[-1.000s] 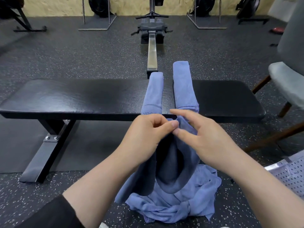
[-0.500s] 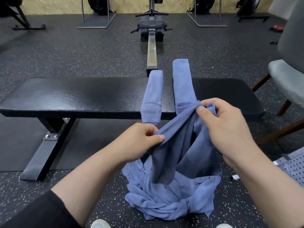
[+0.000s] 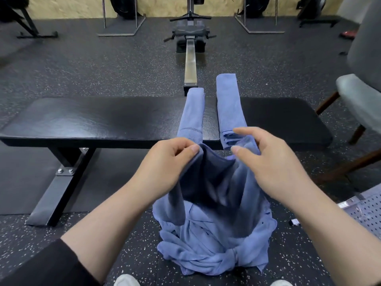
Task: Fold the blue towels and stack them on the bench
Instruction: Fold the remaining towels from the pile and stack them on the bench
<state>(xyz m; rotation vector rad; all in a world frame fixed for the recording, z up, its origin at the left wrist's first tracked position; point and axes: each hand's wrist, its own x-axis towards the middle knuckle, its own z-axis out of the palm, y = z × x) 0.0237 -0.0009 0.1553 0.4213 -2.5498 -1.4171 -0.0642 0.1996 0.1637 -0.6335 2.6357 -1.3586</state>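
Note:
A blue towel (image 3: pixel 212 178) hangs in front of the black bench (image 3: pixel 103 120), with its top edge sagging between my hands. My left hand (image 3: pixel 165 164) pinches that edge at its left end between thumb and fingers. My right hand (image 3: pixel 266 162) is at the right end with its thumb and fingers spread, and I cannot tell whether it holds the cloth. Two folded blue towels lie side by side across the bench: a left strip (image 3: pixel 192 114) and a longer right strip (image 3: pixel 228 104). A crumpled pile of blue towels (image 3: pixel 214 252) lies on the floor below.
A rowing machine (image 3: pixel 190 48) stretches away behind the bench. A grey chair (image 3: pixel 360 96) with wooden legs stands at the right. A white perforated basket (image 3: pixel 369 211) sits at the lower right. Weight racks line the far wall. My shoes show at the bottom edge.
My right hand, which held the towel edge high over the bench, has come down and opened its fingers. The stretched edge has gone slack and sags between the hands. My left hand keeps its pinch.

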